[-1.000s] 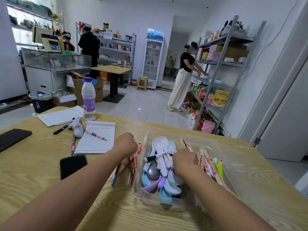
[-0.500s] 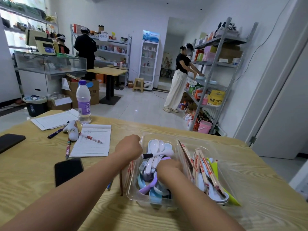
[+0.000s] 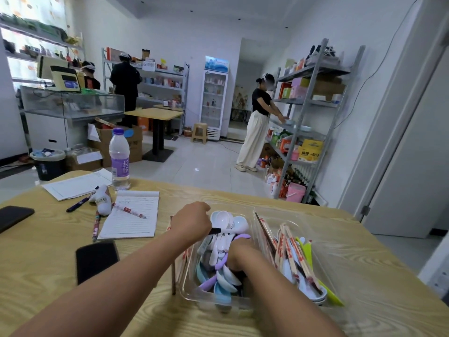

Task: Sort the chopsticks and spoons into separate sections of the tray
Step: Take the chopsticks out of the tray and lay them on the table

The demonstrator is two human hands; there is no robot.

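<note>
head view, looking down at a wooden tabletop [image 3: 364, 276] with a clear plastic tray [image 3: 243, 303] split into two sections. the left section holds a pile of spoons [image 3: 227, 278] – white, pale blue, lilac – and the right section holds most of the chopsticks [image 3: 290, 251] in red-printed paper sleeves, with a few spoons still under them and a yellow-green piece at the edge.

the right hand [image 3: 240, 254] is down among the spoons, fingers curled under and hidden, so i cannot tell whether they are clamped on anything. the left hand [image 3: 192, 221] sits at the tray's left rim, fingers curled; a dark-tipped white handle sticks out just beside it, but whether it is gripped is not clear.

what the next move likely turns on – a few sleeved chopsticks [image 3: 183, 261] lie outside the tray against its left wall, long axis running away from the person, nearer the left hand than the right.

writing: the water bottle [image 3: 119, 159] has a purple label with chinese characters; a yellow box on the shelf also shows chinese text, too small to read surely.
</note>
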